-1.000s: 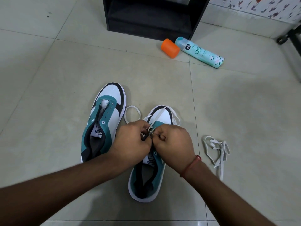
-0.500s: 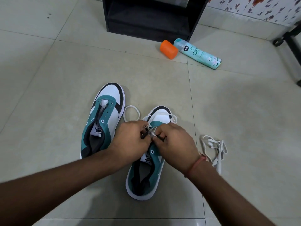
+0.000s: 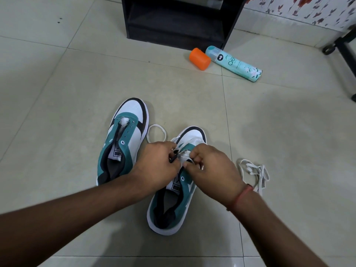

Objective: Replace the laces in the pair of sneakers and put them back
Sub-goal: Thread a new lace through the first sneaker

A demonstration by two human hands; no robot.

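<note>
Two teal, white and black sneakers lie on the tiled floor. The left sneaker (image 3: 123,139) has no lace and its eyelets are bare. Over the lower eyelets of the right sneaker (image 3: 173,205), my left hand (image 3: 156,166) and my right hand (image 3: 210,170) meet. Both hands pinch a white lace (image 3: 156,132) there, and a loop of it trails on the floor left of the toe. My fingers hide the eyelets under them. A second white lace (image 3: 254,173) lies bunched on the floor to the right of my right wrist.
A black open cabinet (image 3: 179,20) stands on the floor ahead. An orange cap (image 3: 199,58) and a teal spray can (image 3: 234,63) lie in front of it. A dark furniture leg (image 3: 346,54) is at the far right edge.
The hands stay together on the right sneaker's lace, with the fingers shifting slightly. The view has drifted a little; the sneakers and loose lace lie where they were.
</note>
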